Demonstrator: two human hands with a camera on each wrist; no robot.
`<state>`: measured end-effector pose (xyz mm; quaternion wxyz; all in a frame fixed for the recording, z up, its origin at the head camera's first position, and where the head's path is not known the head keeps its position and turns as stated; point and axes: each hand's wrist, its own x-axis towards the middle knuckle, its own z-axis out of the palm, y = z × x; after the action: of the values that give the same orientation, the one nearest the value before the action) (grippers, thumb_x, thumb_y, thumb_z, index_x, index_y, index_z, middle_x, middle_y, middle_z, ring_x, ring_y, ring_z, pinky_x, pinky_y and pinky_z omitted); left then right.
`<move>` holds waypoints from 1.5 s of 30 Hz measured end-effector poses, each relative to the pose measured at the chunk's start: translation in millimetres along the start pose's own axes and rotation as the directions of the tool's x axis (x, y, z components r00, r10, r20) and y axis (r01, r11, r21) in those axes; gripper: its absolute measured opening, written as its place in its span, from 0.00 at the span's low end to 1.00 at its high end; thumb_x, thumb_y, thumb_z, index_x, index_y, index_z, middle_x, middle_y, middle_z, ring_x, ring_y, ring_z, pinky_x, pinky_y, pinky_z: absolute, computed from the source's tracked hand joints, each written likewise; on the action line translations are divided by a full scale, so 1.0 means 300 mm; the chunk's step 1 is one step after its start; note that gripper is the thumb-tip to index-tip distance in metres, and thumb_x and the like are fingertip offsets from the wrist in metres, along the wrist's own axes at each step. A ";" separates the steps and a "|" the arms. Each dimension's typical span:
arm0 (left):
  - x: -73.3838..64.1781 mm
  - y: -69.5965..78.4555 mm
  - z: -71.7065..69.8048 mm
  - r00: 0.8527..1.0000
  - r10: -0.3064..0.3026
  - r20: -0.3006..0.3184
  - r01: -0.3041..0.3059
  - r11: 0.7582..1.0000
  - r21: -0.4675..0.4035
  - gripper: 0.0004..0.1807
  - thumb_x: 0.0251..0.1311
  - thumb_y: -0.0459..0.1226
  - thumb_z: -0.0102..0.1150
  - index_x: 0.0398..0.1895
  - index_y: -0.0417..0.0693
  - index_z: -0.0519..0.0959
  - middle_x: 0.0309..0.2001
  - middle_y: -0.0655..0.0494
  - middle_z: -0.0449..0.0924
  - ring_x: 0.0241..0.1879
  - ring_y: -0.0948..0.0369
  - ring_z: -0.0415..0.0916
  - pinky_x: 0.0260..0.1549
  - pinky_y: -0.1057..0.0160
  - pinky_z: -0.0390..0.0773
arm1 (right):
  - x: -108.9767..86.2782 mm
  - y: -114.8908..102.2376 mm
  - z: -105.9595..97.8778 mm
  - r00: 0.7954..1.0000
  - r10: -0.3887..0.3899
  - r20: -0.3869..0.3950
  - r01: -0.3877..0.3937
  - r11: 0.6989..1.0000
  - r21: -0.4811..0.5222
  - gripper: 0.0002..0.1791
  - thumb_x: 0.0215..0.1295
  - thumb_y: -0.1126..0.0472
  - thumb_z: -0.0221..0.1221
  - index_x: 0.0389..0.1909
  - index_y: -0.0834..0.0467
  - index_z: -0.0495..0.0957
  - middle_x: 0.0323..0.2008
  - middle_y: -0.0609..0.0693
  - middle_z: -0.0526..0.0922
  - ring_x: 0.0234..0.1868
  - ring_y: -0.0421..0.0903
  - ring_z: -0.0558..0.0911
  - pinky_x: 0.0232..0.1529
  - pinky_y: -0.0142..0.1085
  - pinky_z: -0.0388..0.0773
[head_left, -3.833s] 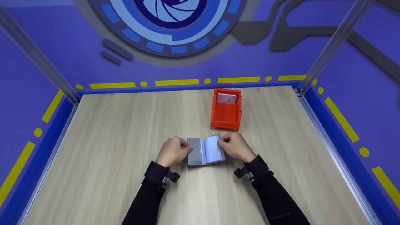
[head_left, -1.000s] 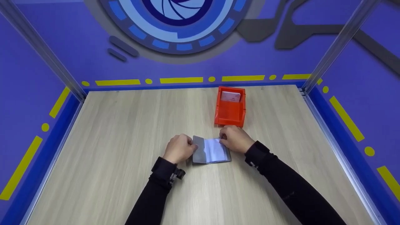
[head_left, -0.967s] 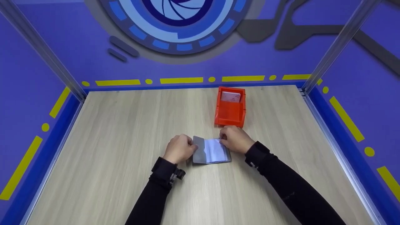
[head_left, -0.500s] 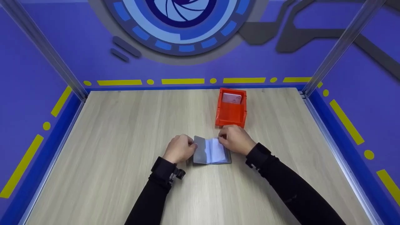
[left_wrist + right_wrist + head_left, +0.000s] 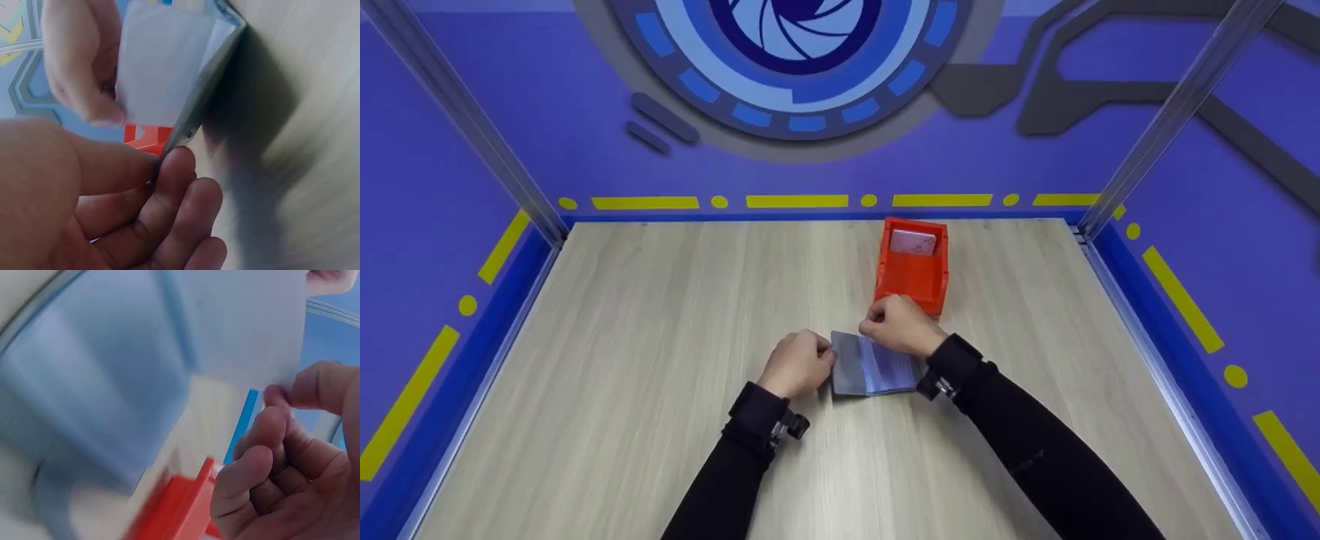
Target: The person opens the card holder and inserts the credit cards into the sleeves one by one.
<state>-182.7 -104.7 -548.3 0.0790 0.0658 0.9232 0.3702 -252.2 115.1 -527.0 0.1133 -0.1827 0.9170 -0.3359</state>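
A grey card holder (image 5: 849, 371) lies spread on the table, with translucent plastic sleeves inside. My left hand (image 5: 799, 365) pinches the outer edge of its left cover between thumb and forefinger; in the left wrist view that cover (image 5: 194, 104) is tilted up off the wood. Above the spine, my right hand (image 5: 904, 326) pinches the corner of one clear sleeve page (image 5: 247, 323), which stands raised. The other fingers (image 5: 247, 472) of the right hand are curled beneath. More sleeves (image 5: 107, 365) lie on the right side of the holder.
Just behind my right hand stands a red open-front bin (image 5: 911, 277). A pinkish printed card (image 5: 913, 241) leans against its back wall. Blue-purple panels (image 5: 532, 112) enclose the wooden table (image 5: 660, 300) at the back and both sides.
My right hand has moved left from the holder's right edge toward the spine, lifting a sleeve page over with it. The left hand keeps its pinch on the left cover.
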 end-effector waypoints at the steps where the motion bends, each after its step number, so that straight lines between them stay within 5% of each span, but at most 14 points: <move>1: 0.000 0.000 0.002 1.000 0.005 -0.004 -0.005 1.000 0.006 0.27 0.76 0.39 0.62 0.15 0.58 0.67 0.16 0.66 0.65 0.17 0.65 0.66 0.22 0.64 0.63 | 0.008 -0.005 0.009 1.000 0.003 0.005 -0.003 1.000 0.009 0.13 0.70 0.58 0.64 0.24 0.53 0.86 0.20 0.41 0.75 0.26 0.41 0.74 0.31 0.34 0.69; 8: 0.005 -0.006 0.004 0.999 0.038 -0.014 -0.037 0.999 0.017 0.26 0.79 0.41 0.61 0.16 0.56 0.68 0.17 0.65 0.64 0.18 0.64 0.63 0.23 0.62 0.61 | 0.064 -0.016 0.079 0.995 0.077 0.070 -0.080 0.996 0.040 0.13 0.71 0.57 0.65 0.25 0.55 0.88 0.19 0.40 0.74 0.26 0.40 0.73 0.29 0.32 0.64; 16: -0.007 -0.005 -0.017 0.999 0.003 -0.048 -0.001 0.999 0.048 0.16 0.73 0.50 0.68 0.31 0.53 0.92 0.20 0.64 0.78 0.21 0.64 0.71 0.25 0.62 0.67 | 0.057 -0.011 0.087 0.995 0.074 0.072 -0.080 0.993 0.085 0.12 0.74 0.54 0.66 0.32 0.52 0.93 0.23 0.40 0.79 0.28 0.40 0.75 0.31 0.32 0.67; 20: -0.016 0.005 -0.007 0.996 -0.019 -0.089 0.026 0.997 0.079 0.22 0.72 0.57 0.68 0.25 0.53 0.89 0.22 0.61 0.82 0.22 0.62 0.74 0.26 0.62 0.69 | 0.038 -0.003 0.069 0.995 0.047 0.084 -0.056 0.993 0.102 0.12 0.76 0.53 0.65 0.36 0.52 0.93 0.23 0.41 0.76 0.29 0.41 0.74 0.32 0.33 0.66; 27: -0.029 0.022 0.015 0.989 -0.047 -0.140 0.064 0.991 0.114 0.28 0.67 0.63 0.72 0.19 0.56 0.78 0.20 0.63 0.73 0.22 0.62 0.71 0.25 0.60 0.66 | -0.017 0.015 0.026 0.996 0.057 0.076 -0.064 0.993 0.102 0.14 0.79 0.53 0.63 0.37 0.55 0.92 0.24 0.43 0.75 0.28 0.43 0.73 0.29 0.35 0.64; 36: -0.016 0.014 0.030 0.989 -0.071 -0.130 0.086 0.991 0.108 0.25 0.65 0.55 0.77 0.19 0.55 0.75 0.21 0.63 0.71 0.23 0.61 0.70 0.26 0.61 0.65 | -0.057 0.058 0.020 0.998 0.032 0.050 -0.032 0.999 0.008 0.22 0.75 0.56 0.62 0.16 0.49 0.75 0.16 0.40 0.65 0.19 0.40 0.66 0.24 0.34 0.59; 45: 0.000 -0.017 0.043 0.991 -0.092 -0.096 0.103 0.987 0.121 0.24 0.67 0.50 0.76 0.19 0.54 0.75 0.22 0.61 0.72 0.23 0.60 0.70 0.24 0.61 0.65 | -0.066 0.120 0.040 0.994 0.106 0.034 -0.104 0.994 -0.044 0.25 0.71 0.58 0.60 0.12 0.48 0.68 0.14 0.40 0.62 0.20 0.42 0.66 0.25 0.36 0.56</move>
<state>-180.6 -99.8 -561.1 0.0511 0.0086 0.9494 0.3097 -239.5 141.9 -557.9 0.1437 -0.1426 0.9300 -0.3068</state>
